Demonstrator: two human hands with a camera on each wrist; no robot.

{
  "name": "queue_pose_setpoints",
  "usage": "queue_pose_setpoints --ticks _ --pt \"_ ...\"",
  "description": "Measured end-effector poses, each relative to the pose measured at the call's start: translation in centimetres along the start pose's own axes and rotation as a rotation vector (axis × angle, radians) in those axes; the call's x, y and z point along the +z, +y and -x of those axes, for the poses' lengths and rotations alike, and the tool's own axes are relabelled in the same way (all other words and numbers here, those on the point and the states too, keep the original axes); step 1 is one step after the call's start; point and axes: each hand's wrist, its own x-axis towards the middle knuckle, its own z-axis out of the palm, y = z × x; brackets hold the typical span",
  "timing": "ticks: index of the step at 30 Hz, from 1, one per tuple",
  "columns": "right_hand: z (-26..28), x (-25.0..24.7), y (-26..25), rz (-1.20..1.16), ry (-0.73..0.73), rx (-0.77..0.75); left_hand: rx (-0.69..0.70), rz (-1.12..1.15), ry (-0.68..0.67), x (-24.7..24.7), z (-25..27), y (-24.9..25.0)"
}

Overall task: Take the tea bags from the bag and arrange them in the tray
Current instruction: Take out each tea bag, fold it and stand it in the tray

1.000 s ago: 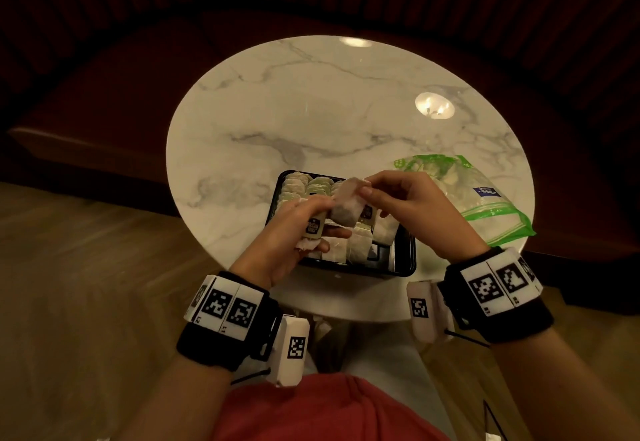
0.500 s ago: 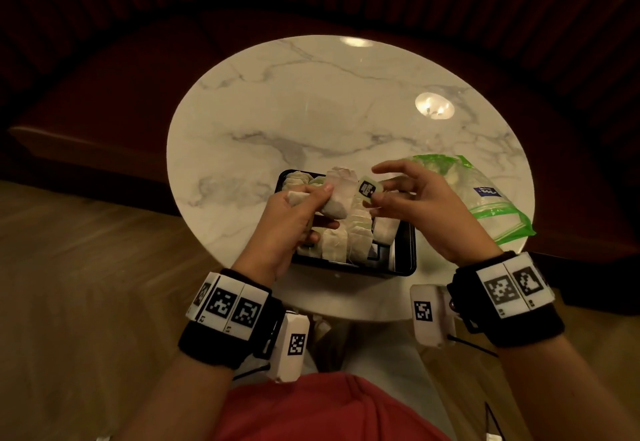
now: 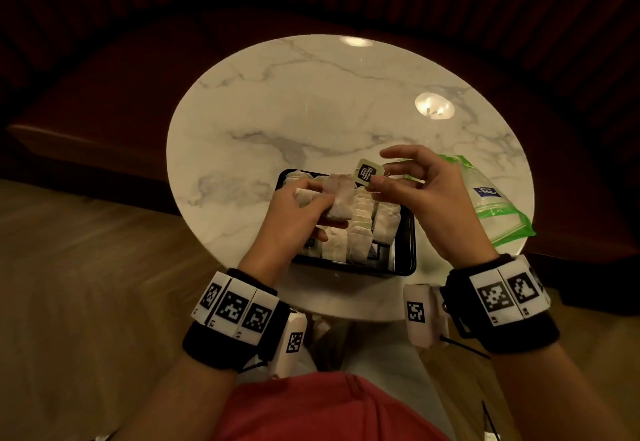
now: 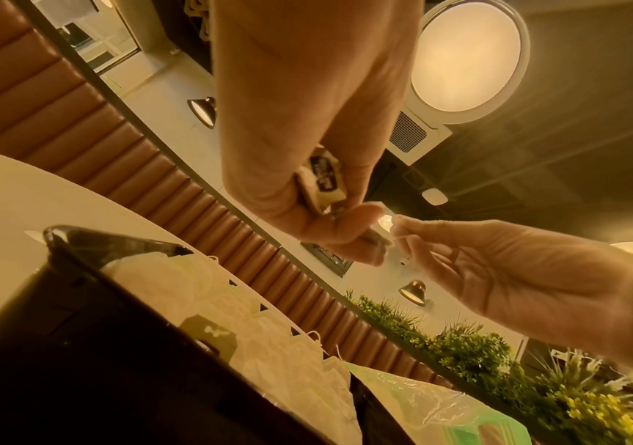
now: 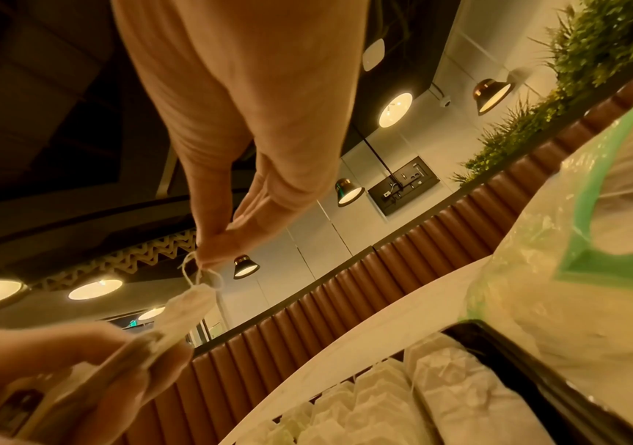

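Tea bag [image 3: 337, 198]: white, gripped in the curled left hand [image 3: 294, 219] above the tray [image 3: 410, 232]. Paper tag [image 3: 367, 174]: dark panel, print too small to read; pinched by the right hand [image 3: 422, 198]. Tray: black, near edge of the round marble counter [image 3: 277, 111], holding rows of white tea bags. Bag [image 3: 491, 198]: clear plastic, green seal, blue label unreadable; right edge of the counter, just beside the tray. The far half of the counter lies bare.

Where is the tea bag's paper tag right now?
In the head view, the paper tag is pinched by the right hand, above the black tray's far edge, right of the left hand's tea bag.
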Motion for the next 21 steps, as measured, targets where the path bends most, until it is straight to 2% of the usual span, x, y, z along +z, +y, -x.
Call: queue_pose_setpoints --ticks 5,8,11,17,21 --pt "0.5 0.7 0.6 -0.102 -0.015 0.036 -0.047 0.109 -0.068 0.5 0.6 1.0" --pt "0.8 1.0 0.6 -0.042 -0.002 0.003 -0.049 0.150 -0.098 0.6 0.8 1.3" --pt "1.3 1.5 0.5 0.133 0.025 -0.101 -0.035 0.156 -0.079 0.5 0.7 1.1" --pt "2.2 2.0 1.6 0.501 0.057 -0.442 -0.013 0.232 -0.063 0.4 0.8 1.4" --pt "2.4 1.9 1.9 0.518 0.087 -0.479 0.019 0.273 -0.098 0.4 1.1 1.9"
